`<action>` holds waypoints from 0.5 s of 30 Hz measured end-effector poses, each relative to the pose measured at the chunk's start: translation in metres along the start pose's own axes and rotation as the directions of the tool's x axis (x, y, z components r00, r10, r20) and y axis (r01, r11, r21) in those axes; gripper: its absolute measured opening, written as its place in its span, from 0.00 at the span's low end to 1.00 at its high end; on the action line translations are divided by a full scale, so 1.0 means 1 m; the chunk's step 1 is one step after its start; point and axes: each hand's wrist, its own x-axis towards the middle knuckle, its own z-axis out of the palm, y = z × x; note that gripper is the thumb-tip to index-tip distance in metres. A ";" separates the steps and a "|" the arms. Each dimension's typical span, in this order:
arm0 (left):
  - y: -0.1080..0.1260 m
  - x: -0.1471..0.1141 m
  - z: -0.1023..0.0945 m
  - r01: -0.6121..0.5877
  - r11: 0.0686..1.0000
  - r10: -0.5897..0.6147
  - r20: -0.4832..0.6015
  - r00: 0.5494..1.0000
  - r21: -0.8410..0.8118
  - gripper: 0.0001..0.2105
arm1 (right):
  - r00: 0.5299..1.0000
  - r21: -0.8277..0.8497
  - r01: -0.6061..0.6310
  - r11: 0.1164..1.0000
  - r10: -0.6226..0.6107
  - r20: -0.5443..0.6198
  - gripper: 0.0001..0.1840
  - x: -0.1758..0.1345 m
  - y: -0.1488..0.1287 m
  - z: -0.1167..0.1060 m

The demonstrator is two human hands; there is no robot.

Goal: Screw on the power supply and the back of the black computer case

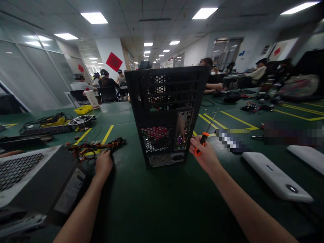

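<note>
Computer case [162, 118]'s standing upright on the desk [152, 202], back facing the wearer, probably for easy access. Right hand [205, 153]: grip wrapped round a screwdriver [204, 138] pointing up, maybe to clear the case. Left hand [103, 165]'s by cables [97, 146], can't tell if gripping.

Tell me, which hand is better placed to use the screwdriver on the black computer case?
Probably the right hand: it holds the screwdriver beside the computer case. The left hand is by the cables.
</note>
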 end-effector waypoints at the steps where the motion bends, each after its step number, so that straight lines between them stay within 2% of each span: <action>1: -0.002 0.001 -0.001 -0.023 0.999 0.022 0.026 0.999 0.024 0.17 | 1.000 -0.012 -0.002 1.000 0.002 0.001 0.20 0.000 0.000 -0.001; 5: -0.003 -0.002 -0.011 -0.077 0.994 0.072 0.069 0.995 0.076 0.17 | 1.000 -0.026 -0.003 1.000 0.003 0.005 0.20 0.000 0.001 -0.003; 9: 0.010 -0.022 -0.024 -0.146 0.983 0.135 0.098 0.986 0.115 0.17 | 1.000 -0.024 -0.013 1.000 0.013 0.014 0.20 -0.001 0.001 -0.005; 11: 0.023 -0.040 -0.029 -0.246 0.967 0.238 0.118 0.964 0.064 0.17 | 1.000 -0.019 -0.019 1.000 0.019 0.020 0.19 -0.002 0.000 -0.006; 15: 0.066 -0.088 -0.042 -0.454 0.883 0.469 0.159 0.869 -0.119 0.17 | 0.999 0.000 -0.022 1.000 0.022 0.032 0.19 -0.004 -0.002 -0.007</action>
